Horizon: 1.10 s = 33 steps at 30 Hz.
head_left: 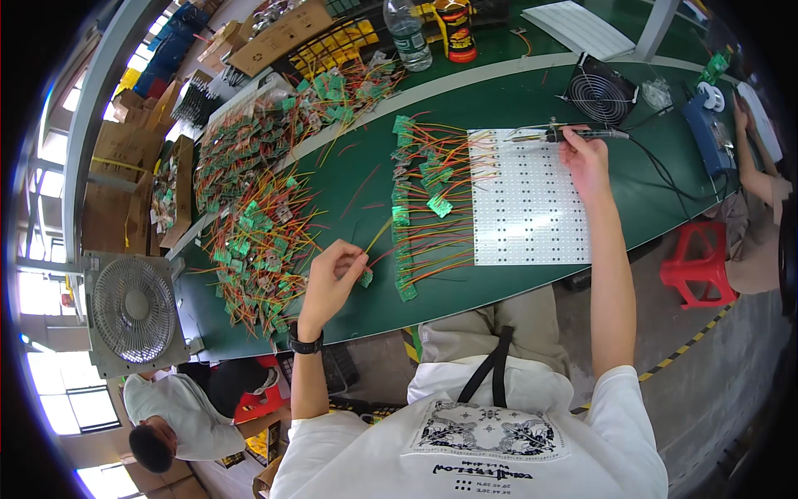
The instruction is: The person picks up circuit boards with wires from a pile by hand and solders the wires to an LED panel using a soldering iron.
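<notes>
Head view, then: how far has the work got?

Partway, I'd judge. A row of small green circuit boards (401, 216) runs along the nine o'clock side of the white perforated panel (540, 237), their red, orange and yellow wires reaching onto that edge. Whether those wires are soldered, I can't tell at this size.

And what looks left?

Plenty, probably: a big heap of wired boards (249, 241) lies farther out at nine o'clock. The panel's three o'clock half carries no wires, though it may need none.

What are the fingers doing?

Those of the left hand (337, 270), at eight o'clock from the panel, are pinched together, seemingly on the wires of a single circuit board (366, 279) just beyond the fingertips. Those of the right hand (586, 158) are wrapped round a soldering iron (611, 133), its tip pointing to nine o'clock over the panel, near the twelve o'clock edge.

Where's the panel exactly, and how does it look?

Flat on the green table (499, 100), at two o'clock from the middle of the view. It's rectangular and glossy, dotted in regular rows with dark and paler spots. The boards in the row are small, some overlapping toward ten o'clock.
</notes>
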Available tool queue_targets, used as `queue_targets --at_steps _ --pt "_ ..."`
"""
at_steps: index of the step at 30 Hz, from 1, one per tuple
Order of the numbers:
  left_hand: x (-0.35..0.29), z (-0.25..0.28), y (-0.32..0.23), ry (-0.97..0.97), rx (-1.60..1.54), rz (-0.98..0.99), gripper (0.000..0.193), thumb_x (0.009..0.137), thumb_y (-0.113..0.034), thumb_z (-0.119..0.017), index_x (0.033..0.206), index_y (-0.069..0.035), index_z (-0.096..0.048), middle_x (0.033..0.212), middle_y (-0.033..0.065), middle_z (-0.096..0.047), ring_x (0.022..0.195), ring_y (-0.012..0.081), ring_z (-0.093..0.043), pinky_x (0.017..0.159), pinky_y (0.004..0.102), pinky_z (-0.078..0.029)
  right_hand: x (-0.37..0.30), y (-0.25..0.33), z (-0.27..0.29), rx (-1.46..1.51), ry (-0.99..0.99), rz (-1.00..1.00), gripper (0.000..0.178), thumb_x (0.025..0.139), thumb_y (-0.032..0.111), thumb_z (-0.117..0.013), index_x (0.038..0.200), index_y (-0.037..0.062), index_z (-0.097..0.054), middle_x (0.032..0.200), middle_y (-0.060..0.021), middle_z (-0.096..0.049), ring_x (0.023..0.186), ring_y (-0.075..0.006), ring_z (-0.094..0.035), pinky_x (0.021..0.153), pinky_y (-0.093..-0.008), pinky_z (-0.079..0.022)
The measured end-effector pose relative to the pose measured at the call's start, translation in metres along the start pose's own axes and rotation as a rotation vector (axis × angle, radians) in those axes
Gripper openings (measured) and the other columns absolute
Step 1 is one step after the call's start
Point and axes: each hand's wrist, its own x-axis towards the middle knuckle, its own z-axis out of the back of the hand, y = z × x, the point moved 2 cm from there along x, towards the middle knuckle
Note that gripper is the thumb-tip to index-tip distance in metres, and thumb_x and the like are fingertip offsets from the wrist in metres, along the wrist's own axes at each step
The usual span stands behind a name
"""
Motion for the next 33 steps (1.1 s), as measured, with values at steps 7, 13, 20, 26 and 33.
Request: queue_targets --at_steps 7,13,20,26,33 --pt "0.015 -0.046 -0.008 -0.148 -0.433 -0.018 0.012 0.098 -0.003 -0.055 0.104 0.007 -0.058 0.088 0.0119 -0.069 0.086 0.0182 -0.069 0.08 0.0254 -0.051 -0.006 0.001 -0.013 -0.02 -0.003 -0.013 0.016 0.087 0.013 -0.07 0.094 -0.0006 -0.065 0.069 -0.0064 -0.063 0.053 -0.0126 -0.055 0.049 -0.0258 -0.038" --pt "0.044 -0.075 -0.056 -0.203 -0.481 -0.044 0.016 0.098 -0.003 -0.055 0.109 0.008 -0.059 0.09 0.0136 -0.07 0.083 0.0192 -0.07 0.077 0.0279 -0.054 -0.009 0.003 -0.021 -0.12 -0.029 -0.027 0.018 0.086 0.013 -0.072 0.095 -0.0016 -0.065 0.068 -0.0064 -0.062 0.052 -0.0117 -0.055 0.049 -0.0253 -0.038" --pt "0.082 -0.098 -0.086 -0.197 -0.437 -0.043 0.019 0.098 -0.004 -0.055 0.112 0.009 -0.057 0.086 0.0137 -0.071 0.079 0.0206 -0.071 0.074 0.0283 -0.056 -0.011 0.004 -0.023 -0.119 -0.042 -0.009 0.019 0.086 0.012 -0.072 0.096 -0.0023 -0.065 0.069 -0.0059 -0.062 0.053 -0.0103 -0.054 0.048 -0.0233 -0.038" --pt "0.114 -0.11 -0.093 -0.073 -0.384 -0.157 0.018 0.099 -0.002 -0.052 0.113 0.009 -0.055 0.098 0.0174 -0.07 0.091 0.022 -0.07 0.082 0.031 -0.056 -0.009 0.003 -0.022 -0.136 -0.051 -0.011 0.02 0.086 0.013 -0.071 0.096 -0.0032 -0.064 0.07 -0.0073 -0.062 0.053 -0.0115 -0.055 0.049 -0.0241 -0.039" --pt "0.137 -0.11 -0.098 0.107 -0.492 -0.182 0.017 0.098 -0.005 -0.054 0.11 0.006 -0.057 0.093 0.0119 -0.068 0.077 0.013 -0.066 0.068 0.0243 -0.053 -0.007 0.004 -0.022 -0.124 -0.051 0.02 0.018 0.087 0.012 -0.069 0.096 -0.0031 -0.063 0.069 -0.0069 -0.061 0.053 -0.0126 -0.054 0.049 -0.0258 -0.039"
